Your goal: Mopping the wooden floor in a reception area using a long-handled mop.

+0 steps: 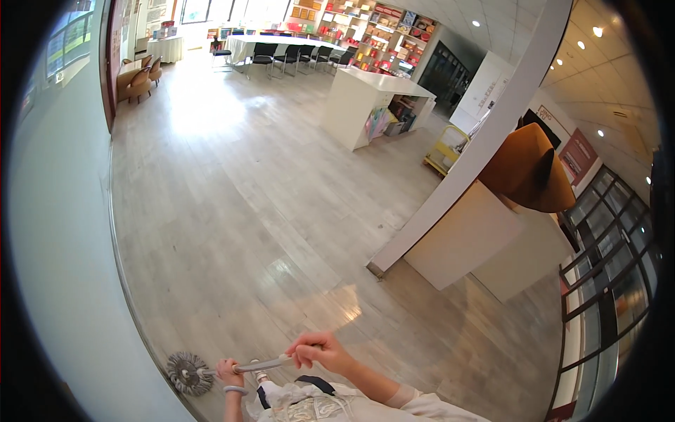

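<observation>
Both my hands grip a grey metal mop handle (261,364) at the bottom of the view. My left hand (228,371), with a pale band on its wrist, holds the shaft close to the round grey string mop head (188,373). My right hand (318,350) is closed around the upper end of the handle. The mop head rests on the pale wood-plank floor (239,211), right beside the light wall (63,232) on my left.
A slanted white column (478,141) and a white block counter (467,243) stand to my right. Farther off are a white counter (365,98), a yellow cart (445,149), a long table with black chairs (281,53), brown armchairs (137,81) and shelves (383,35).
</observation>
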A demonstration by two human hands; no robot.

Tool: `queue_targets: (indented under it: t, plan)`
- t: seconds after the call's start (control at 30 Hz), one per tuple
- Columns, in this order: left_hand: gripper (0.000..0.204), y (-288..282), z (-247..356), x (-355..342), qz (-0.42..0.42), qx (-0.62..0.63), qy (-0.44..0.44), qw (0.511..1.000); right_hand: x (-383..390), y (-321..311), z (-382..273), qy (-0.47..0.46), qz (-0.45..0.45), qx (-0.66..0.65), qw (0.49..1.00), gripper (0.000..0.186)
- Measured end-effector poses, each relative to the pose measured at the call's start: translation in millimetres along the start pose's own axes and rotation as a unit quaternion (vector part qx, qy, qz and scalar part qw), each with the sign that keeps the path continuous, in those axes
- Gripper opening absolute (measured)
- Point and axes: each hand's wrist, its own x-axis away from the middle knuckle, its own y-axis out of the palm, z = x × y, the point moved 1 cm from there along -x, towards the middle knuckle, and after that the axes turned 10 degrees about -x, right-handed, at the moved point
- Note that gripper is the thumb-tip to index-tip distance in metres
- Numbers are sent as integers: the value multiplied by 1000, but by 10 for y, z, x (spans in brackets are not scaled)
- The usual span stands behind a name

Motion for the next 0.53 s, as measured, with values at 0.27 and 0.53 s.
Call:
queue_targets:
  t: [0.27,0.53]
  plan:
    - [26,-168,-794,-727,-17,-76,-69,995,-611,546,302,98,-22,22,995,19]
    - [32,-236,-337,-953,-78,37,55,995,-478,250,185,-80,35,49,995,16]
